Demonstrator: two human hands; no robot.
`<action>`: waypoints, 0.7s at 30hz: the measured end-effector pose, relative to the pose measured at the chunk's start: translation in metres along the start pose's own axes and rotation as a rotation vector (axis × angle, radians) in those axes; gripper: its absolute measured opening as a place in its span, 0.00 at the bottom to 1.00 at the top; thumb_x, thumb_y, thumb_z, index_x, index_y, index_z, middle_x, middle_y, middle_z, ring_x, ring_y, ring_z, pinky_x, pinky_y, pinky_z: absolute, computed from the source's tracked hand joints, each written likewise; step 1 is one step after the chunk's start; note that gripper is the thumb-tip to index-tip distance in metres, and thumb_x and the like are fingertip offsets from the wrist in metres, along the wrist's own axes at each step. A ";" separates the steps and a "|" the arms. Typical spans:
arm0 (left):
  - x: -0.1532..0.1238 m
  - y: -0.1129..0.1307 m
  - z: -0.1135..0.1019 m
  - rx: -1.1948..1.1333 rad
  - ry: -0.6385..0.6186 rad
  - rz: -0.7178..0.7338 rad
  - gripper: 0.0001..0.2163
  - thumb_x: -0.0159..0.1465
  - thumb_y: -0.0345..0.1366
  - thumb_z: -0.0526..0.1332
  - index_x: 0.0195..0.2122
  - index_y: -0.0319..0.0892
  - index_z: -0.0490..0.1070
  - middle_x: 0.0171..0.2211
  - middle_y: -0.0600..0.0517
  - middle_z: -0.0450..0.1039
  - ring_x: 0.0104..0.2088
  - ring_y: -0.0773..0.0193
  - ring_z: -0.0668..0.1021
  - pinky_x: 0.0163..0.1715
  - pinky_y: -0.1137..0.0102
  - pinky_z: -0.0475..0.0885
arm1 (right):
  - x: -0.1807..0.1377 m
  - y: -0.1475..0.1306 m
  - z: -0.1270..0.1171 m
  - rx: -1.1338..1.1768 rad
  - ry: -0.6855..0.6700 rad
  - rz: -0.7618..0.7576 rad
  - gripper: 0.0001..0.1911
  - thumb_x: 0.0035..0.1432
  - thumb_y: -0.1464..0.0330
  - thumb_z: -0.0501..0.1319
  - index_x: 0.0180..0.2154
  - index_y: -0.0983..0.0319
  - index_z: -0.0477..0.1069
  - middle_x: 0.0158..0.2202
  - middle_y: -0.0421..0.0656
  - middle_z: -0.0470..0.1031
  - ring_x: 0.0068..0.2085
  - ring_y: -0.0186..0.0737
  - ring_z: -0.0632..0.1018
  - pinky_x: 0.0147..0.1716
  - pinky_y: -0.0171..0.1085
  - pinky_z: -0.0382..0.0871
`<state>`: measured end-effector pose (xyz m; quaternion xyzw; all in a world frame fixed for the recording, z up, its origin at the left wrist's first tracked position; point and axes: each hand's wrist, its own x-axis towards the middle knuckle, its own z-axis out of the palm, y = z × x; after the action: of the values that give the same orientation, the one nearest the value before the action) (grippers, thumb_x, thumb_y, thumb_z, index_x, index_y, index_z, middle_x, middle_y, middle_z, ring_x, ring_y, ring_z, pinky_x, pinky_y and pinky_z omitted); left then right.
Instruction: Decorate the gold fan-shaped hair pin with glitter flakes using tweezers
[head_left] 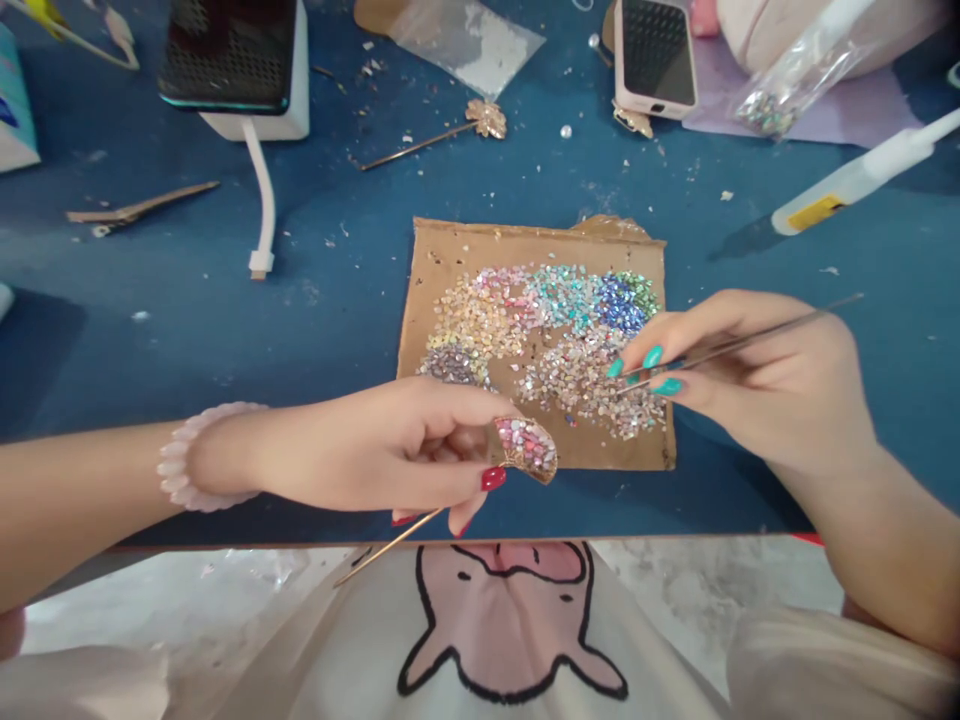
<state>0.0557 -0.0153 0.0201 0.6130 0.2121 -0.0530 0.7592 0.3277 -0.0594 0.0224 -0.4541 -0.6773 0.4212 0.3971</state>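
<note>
My left hand (420, 445) pinches a gold hairpin with a fan-shaped head (529, 447); its long thin stem sticks out below my fingers, toward the table's front edge. Pink and whitish chips cover the fan. Thin metal tweezers (739, 345) are gripped in my right hand (757, 380), their tips down among the pale chips on the right of a cardboard sheet (540, 458). Small shiny chips (566, 295) lie on that cardboard, grouped by colour: yellow, pink, turquoise, blue, green, grey and whitish. Whether the tweezers hold a chip is too small to tell.
Behind the cardboard lies another hairpin (420, 145) with a leaf-like head. A glue bottle (851, 185) is at the right, near a white phone (656, 55). A dark phone (229, 55) on a white block, a short cable (260, 200) and a metal clip (139, 208) occupy the left.
</note>
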 end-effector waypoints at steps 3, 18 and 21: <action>0.000 0.000 -0.002 -0.010 -0.025 0.009 0.11 0.67 0.28 0.53 0.48 0.44 0.68 0.24 0.56 0.71 0.17 0.77 0.65 0.16 0.87 0.64 | 0.005 0.006 -0.010 -0.159 -0.031 -0.022 0.06 0.53 0.70 0.66 0.34 0.55 0.74 0.34 0.39 0.77 0.35 0.37 0.78 0.33 0.36 0.74; 0.001 0.000 -0.005 0.012 -0.112 0.070 0.11 0.67 0.27 0.53 0.48 0.42 0.69 0.25 0.54 0.73 0.17 0.77 0.66 0.17 0.87 0.64 | 0.012 0.016 -0.005 -0.375 -0.418 -0.423 0.04 0.55 0.73 0.65 0.35 0.61 0.74 0.34 0.41 0.79 0.42 0.39 0.73 0.45 0.45 0.69; 0.001 -0.001 -0.006 0.039 -0.138 0.086 0.11 0.68 0.27 0.52 0.48 0.42 0.68 0.26 0.54 0.72 0.17 0.77 0.67 0.18 0.87 0.65 | 0.012 0.018 -0.006 -0.424 -0.331 -0.433 0.03 0.54 0.73 0.65 0.34 0.61 0.74 0.34 0.42 0.79 0.42 0.40 0.73 0.45 0.45 0.70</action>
<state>0.0545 -0.0098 0.0179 0.6310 0.1319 -0.0666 0.7616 0.3345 -0.0428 0.0098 -0.2977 -0.8857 0.2450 0.2586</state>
